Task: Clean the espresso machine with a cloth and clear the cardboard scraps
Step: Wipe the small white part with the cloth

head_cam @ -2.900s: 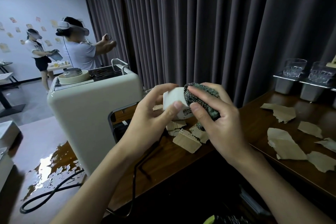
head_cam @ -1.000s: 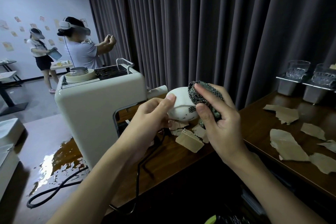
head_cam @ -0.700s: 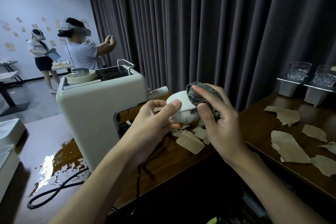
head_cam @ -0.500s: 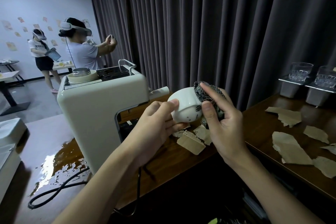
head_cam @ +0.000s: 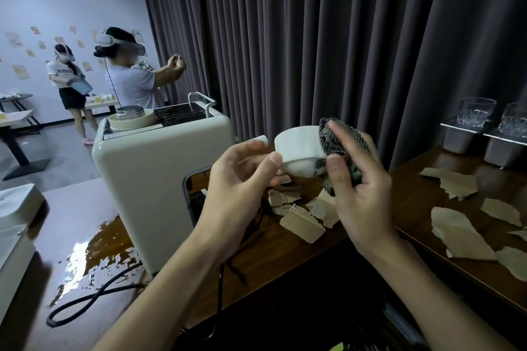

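Observation:
My left hand (head_cam: 236, 194) grips a small white cup-shaped part (head_cam: 299, 148) above the wooden counter. My right hand (head_cam: 359, 188) holds a dark checked cloth (head_cam: 332, 139) bunched against the part's right side. The cream espresso machine (head_cam: 148, 179) stands just left of my hands, its side turned toward me. Torn cardboard scraps (head_cam: 302, 216) lie under my hands, and more cardboard scraps (head_cam: 462, 231) are spread over the counter at the right.
A black power cord (head_cam: 94, 296) loops over the wet, shiny counter patch (head_cam: 94, 253) left of the machine. Two glasses (head_cam: 474, 115) sit on metal holders at the far right. A dark curtain hangs behind. Two people with headsets stand at the back left.
The white part has been turned in my left hand while my right hand rubbed the cloth over it. Both hands rose slightly.

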A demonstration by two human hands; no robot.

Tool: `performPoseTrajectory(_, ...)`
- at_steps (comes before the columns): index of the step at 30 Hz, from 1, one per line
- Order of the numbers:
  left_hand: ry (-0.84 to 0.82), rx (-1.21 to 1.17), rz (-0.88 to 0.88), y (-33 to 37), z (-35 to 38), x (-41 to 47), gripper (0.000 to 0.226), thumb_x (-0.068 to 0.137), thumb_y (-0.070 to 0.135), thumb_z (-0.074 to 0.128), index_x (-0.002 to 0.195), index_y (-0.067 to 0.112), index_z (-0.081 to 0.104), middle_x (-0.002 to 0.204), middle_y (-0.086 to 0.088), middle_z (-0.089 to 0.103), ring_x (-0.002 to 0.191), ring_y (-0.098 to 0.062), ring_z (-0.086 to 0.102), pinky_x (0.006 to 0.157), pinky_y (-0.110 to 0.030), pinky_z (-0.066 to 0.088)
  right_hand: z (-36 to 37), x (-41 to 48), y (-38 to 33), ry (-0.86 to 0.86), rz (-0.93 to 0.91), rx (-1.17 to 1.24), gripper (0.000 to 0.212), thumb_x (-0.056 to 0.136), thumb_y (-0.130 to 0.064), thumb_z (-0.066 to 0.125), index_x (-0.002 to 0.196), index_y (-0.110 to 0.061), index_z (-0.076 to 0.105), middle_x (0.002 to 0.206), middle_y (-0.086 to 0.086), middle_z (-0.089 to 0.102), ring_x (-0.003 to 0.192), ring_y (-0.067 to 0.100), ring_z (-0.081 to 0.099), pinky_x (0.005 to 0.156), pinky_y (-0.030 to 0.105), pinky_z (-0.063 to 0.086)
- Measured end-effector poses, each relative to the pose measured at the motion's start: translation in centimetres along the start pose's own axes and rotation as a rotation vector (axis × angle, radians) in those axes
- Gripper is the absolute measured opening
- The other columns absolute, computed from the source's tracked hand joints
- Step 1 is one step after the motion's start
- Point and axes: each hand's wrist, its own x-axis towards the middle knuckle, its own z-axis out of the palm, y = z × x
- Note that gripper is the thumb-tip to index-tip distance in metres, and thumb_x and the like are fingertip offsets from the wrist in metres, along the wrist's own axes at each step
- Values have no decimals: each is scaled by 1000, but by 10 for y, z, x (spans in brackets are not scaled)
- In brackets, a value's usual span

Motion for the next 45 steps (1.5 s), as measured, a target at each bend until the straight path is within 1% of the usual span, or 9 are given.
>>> performPoseTrajectory(3, -43, 94, 35, 2, 1, 0, 57, 77, 41, 73, 123, 13, 57, 110, -1, 76, 102, -14, 73, 85, -28, 59, 3, 1, -5, -10, -40, -9, 38, 93, -17, 55, 131, -16, 55, 130, 12, 48, 123, 7, 50, 94, 15, 46)
performPoseTrajectory(9, -33, 55, 39, 1, 0, 0, 56, 75, 35, 76, 122, 16, 53, 108, -5, 76, 92, -17, 75, 76, -30, 60, 9, 2, -11, -76, -143, -55, 36, 94, -13, 53, 129, -8, 55, 132, 16, 47, 125, 18, 50, 98, 27, 48)
performPoseTrajectory(17, -97, -359, -176, -8, 0, 1, 37, 86, 28, 67, 117, 9, 57, 109, -16, 73, 101, -25, 67, 94, -39, 56, 8, 4, -6, -48, -39, 40, 34, 100, -18, 49, 134, -21, 52, 133, 4, 48, 124, 8, 51, 95, 19, 46)
performPoseTrajectory(19, -104, -278, -196, -12, -2, 4, 29, 90, 28, 60, 114, 10, 60, 117, -21, 70, 110, -30, 65, 107, -51, 48, 9, 4, -5, -48, -14, 45, 34, 99, -12, 51, 132, -18, 54, 131, 7, 49, 122, 10, 52, 93, 18, 47)
performPoseTrajectory(25, -107, 128, -85, -8, -6, 6, 63, 82, 60, 65, 130, 20, 58, 117, -3, 72, 109, -19, 70, 94, -42, 57, 14, 0, -9, -142, -136, -46, 35, 94, -15, 53, 129, -11, 56, 130, 12, 49, 124, 17, 52, 98, 27, 49)
performPoseTrajectory(30, -53, 27, -48, -10, -6, 4, 71, 76, 57, 77, 129, 14, 56, 116, -4, 73, 106, -19, 71, 88, -36, 58, 16, 4, -9, -140, -151, -35, 36, 98, -21, 47, 132, -14, 55, 133, 5, 46, 125, 15, 51, 99, 26, 47)
performPoseTrajectory(35, -48, -207, -109, -13, -6, 4, 65, 74, 52, 76, 117, 11, 51, 111, -8, 72, 103, -24, 67, 90, -38, 52, 14, 7, -8, -124, 36, 93, 37, 100, -22, 45, 136, -31, 48, 135, 3, 48, 125, 6, 50, 96, 20, 46)
performPoseTrajectory(40, -169, -31, -70, -12, -12, 7, 51, 93, 44, 59, 133, 14, 57, 123, -8, 69, 116, -24, 65, 94, -39, 50, 15, 8, -9, -100, -11, 28, 35, 97, -14, 50, 132, -18, 53, 132, 6, 47, 124, 6, 50, 95, 18, 46)
performPoseTrajectory(45, -191, 108, 5, -5, -17, 9, 46, 92, 43, 60, 137, 36, 51, 126, -2, 65, 111, -21, 67, 98, -49, 55, 17, 7, -9, -200, -78, -39, 34, 96, -15, 51, 129, -13, 58, 132, 11, 47, 126, 16, 50, 98, 26, 48)
